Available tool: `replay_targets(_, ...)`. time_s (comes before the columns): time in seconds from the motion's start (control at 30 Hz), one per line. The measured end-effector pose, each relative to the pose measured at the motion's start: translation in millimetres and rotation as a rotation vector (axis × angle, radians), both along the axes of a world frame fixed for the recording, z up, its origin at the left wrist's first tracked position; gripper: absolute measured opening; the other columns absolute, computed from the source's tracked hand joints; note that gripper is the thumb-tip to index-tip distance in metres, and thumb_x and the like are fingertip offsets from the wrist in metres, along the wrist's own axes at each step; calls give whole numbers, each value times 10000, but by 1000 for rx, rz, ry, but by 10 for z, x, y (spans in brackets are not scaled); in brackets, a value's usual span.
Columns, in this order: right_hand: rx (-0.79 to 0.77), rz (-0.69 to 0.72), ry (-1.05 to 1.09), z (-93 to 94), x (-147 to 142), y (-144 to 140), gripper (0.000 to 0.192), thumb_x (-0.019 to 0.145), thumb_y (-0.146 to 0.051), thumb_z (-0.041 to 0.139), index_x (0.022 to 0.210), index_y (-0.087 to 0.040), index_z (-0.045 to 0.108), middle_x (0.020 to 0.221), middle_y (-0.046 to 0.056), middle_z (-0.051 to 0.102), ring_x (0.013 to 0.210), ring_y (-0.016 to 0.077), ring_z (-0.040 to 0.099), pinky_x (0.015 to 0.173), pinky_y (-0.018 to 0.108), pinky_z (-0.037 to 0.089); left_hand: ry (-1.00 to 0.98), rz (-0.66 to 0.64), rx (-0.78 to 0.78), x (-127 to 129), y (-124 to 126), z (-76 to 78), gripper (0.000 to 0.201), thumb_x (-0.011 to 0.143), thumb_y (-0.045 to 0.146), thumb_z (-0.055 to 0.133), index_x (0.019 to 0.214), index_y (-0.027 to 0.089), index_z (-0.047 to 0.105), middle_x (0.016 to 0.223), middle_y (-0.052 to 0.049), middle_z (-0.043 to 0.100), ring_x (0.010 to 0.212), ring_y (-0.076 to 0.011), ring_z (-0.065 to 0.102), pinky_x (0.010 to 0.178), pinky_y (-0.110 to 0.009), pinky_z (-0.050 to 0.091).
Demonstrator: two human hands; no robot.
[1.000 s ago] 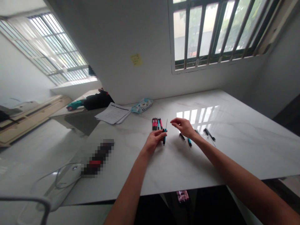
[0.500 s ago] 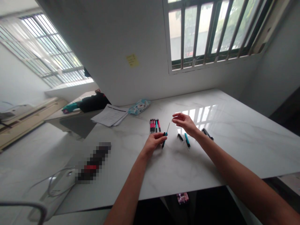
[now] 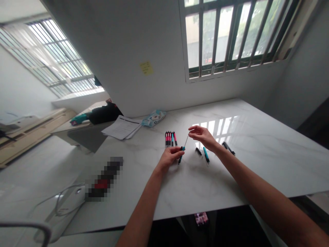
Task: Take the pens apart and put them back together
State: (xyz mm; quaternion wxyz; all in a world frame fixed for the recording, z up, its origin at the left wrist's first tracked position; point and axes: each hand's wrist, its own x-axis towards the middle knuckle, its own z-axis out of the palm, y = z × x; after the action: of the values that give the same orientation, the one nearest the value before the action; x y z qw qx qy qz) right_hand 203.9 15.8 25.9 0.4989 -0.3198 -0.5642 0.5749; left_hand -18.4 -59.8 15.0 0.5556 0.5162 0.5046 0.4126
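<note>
My left hand [image 3: 170, 157] is closed around a teal and black pen barrel [image 3: 180, 159], held slanted above the table. A thin pen refill [image 3: 186, 141] sticks up out of the barrel's top end. The thumb and fingertips of my right hand [image 3: 202, 136] pinch at the refill's upper tip; anything smaller between them is too tiny to make out. Below that hand lie a short black pen part [image 3: 198, 151], a teal and black pen barrel piece [image 3: 206, 154] and another thin refill [image 3: 205, 157]. Beyond my left hand, several red and teal pens [image 3: 170, 139] lie in a row.
Dark pens [image 3: 228, 148] lie right of my right wrist. Papers [image 3: 122, 127] and a blue-white soft packet [image 3: 154, 118] sit near the wall. At left are a blurred-out dark object [image 3: 105, 180] and a white device with a cable [image 3: 68, 204]. A lit phone [image 3: 202, 218] shows below the table edge.
The gap between my right fingertips and the refill's tip has closed; they now meet. My left hand still holds the barrel in nearly the same place. The view has shifted slightly.
</note>
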Motion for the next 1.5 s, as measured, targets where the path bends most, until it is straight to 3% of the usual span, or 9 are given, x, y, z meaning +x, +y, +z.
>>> replay_targets(0.33, 113, 152, -131, 49, -8, -47, 403, 753, -392, 852, 1080, -195, 724, 870, 27, 736, 841, 180, 687, 839, 345, 532, -7, -7, -9, 3, 3, -4, 418, 637, 427, 937, 932, 149, 835, 816, -47, 732, 697, -120, 552, 656, -250, 380)
replay_targets(0.5, 179, 268, -298, -46, -120, -104, 301, 760, -387, 833, 955, -179, 740, 922, 46, 741, 801, 170, 652, 741, 302, 514, -3, -20, 38, -7, -3, 9, 396, 676, 445, 918, 932, 154, 834, 781, -28, 717, 676, -108, 539, 649, -244, 370)
replay_targets(0.67, 192, 204, -404, -131, -244, -158, 265, 764, -419, 825, 865, -181, 765, 871, 55, 745, 810, 188, 644, 690, 288, 496, 66, -58, 80, 4, -19, 43, 395, 705, 484, 886, 888, 138, 830, 796, -48, 733, 717, -139, 584, 687, -266, 405)
replay_targets(0.77, 147, 160, -267, -62, -244, -179, 317, 752, -472, 842, 841, -183, 750, 912, 66, 754, 854, 199, 663, 772, 317, 528, 59, -37, 62, 25, -28, 55, 433, 679, 460, 905, 956, 138, 818, 802, -43, 725, 710, -138, 591, 686, -266, 415)
replay_targets(0.9, -26, 66, 139, 85, -112, -116, 360, 758, -529, 845, 902, -234, 699, 1093, 64, 771, 1060, 229, 703, 959, 374, 549, -1, 14, 88, 34, -11, 56, 541, 663, 430, 920, 1115, 184, 755, 821, -16, 700, 736, -134, 616, 702, -250, 447)
replay_targets(1.03, -103, -64, 278, 118, 57, 25, 446, 726, -582, 871, 986, -271, 685, 1051, 43, 768, 1094, 245, 724, 990, 412, 574, 30, 180, 254, -24, 57, 33, 447, 689, 461, 882, 1009, 204, 707, 825, -1, 676, 745, -135, 629, 724, -254, 488)
replay_targets(1.2, 143, -116, -51, 29, 83, 67, 420, 793, -585, 814, 1025, -235, 786, 985, 65, 742, 827, 200, 730, 850, 398, 624, 379, 382, 492, -126, 100, 11, 204, 822, 369, 763, 961, 220, 749, 870, -20, 708, 790, -154, 646, 753, -266, 502)
replay_targets(1.3, 346, -145, -228, -11, 32, 25, 309, 816, -468, 812, 1028, -242, 814, 1011, 72, 743, 862, 207, 723, 859, 393, 626, 500, 413, 568, -149, 88, 6, 147, 846, 315, 734, 967, 237, 766, 928, -26, 727, 845, -170, 658, 820, -288, 518)
replay_targets(1.5, 339, -84, -188, -13, 2, -9, 262, 818, -326, 787, 1066, -241, 785, 1068, 58, 784, 936, 211, 753, 951, 414, 622, 529, 386, 591, -147, 80, -19, 123, 861, 285, 728, 966, 234, 766, 974, -33, 739, 883, -176, 668, 862, -300, 533)
